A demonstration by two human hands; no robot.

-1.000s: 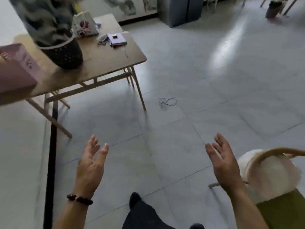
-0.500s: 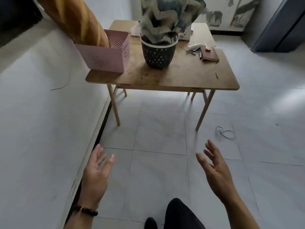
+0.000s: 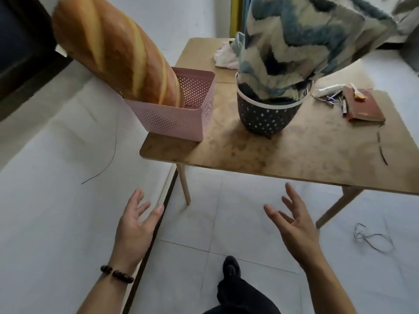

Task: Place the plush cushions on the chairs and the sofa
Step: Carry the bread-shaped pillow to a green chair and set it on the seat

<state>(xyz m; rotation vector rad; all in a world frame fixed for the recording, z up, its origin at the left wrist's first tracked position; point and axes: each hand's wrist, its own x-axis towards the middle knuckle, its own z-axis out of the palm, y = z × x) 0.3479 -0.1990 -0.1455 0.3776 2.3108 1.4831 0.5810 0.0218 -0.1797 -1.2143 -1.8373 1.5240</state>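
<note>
Head view: the person has turned away from a chair and closed in on the surface (image 3: pixel 294 155). The bread-shaped cushion (image 3: pixel 113 53) stands in the pink basket (image 3: pixel 176 118) and the blue patterned cushion (image 3: pixel 306 41) in the dark basket (image 3: pixel 265 118). Left hand (image 3: pixel 133 225) and right hand (image 3: pixel 297 225) are empty, fingers apart, probably ready for the next pickup.

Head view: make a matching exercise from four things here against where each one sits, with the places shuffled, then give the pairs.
Things
1. bread-shaped cushion
2. blue zigzag cushion
3. red notebook
4. loose cord

Places
A. on the floor tiles
B. standing in the pink basket
C. flat on the table
D. stuffed in the dark dotted basket

Pairs: 1-B; 2-D; 3-C; 4-A
</note>
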